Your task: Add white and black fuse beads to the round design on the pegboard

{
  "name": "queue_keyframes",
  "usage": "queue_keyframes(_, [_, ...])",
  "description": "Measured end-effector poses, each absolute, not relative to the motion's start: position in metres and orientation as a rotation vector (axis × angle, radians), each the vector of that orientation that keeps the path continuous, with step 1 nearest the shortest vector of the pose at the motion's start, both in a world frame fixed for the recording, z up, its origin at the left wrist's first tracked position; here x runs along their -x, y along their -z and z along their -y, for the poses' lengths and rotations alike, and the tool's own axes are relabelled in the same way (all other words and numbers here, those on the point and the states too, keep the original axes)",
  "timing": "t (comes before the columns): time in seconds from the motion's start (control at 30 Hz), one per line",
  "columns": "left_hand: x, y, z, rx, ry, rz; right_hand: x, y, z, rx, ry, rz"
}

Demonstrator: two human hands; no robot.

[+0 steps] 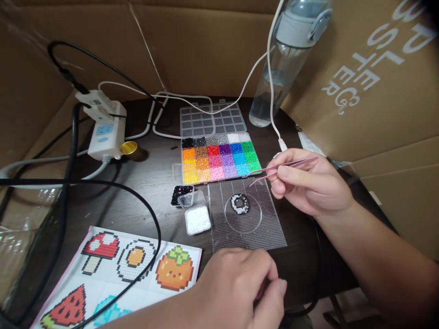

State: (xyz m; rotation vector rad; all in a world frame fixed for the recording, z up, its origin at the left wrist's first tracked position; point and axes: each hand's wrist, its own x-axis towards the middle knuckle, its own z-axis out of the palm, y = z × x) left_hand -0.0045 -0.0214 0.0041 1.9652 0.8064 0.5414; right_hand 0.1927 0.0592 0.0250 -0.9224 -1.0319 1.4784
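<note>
My right hand (308, 185) pinches pink tweezers (274, 170), their tips hovering over the top right corner of a clear pegboard (270, 233). On the pegboard a small ring of black and white beads (240, 203) sits inside a round clear outline. My left hand (236, 288) is curled closed at the table's front edge, just below the pegboard; whatever the fingers hold is hidden. A divided bead box (219, 157) with many bead colours lies behind the pegboard, its lid open.
Small tubs of white beads (198, 220) and black beads (181, 194) sit left of the pegboard. A pattern sheet (130, 269) lies at front left under a black cable (151, 219). A power strip (103, 130), water bottle (288, 59), white cable and cardboard walls surround the dark table.
</note>
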Motion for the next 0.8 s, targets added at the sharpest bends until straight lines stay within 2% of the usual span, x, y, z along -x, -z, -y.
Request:
queue_keyframes(0.1, [0.002, 0.012, 0.029, -2.147, -0.734, -0.680, -0.188, -0.022, -0.052, 0.928, -1.429, 1.125])
queue_keyframes(0.2, [0.004, 0.010, 0.031, -2.163, -0.781, -0.712, -0.186, -0.023, -0.042, 0.948, -1.348, 1.295])
queue_keyframes(0.37, [0.011, -0.015, 0.025, -1.529, -0.731, -1.053, -0.189, -0.035, -0.032, 0.834, -1.426, 1.462])
queue_keyframes(0.5, [0.012, -0.017, 0.024, -1.163, -0.822, -1.073, -0.195, -0.044, -0.029, 0.716, -1.504, 1.652])
queue_keyframes(0.8, [0.016, -0.017, 0.016, -2.062, -0.842, -0.873, -0.198, -0.052, -0.026, 0.720, -1.387, 1.934])
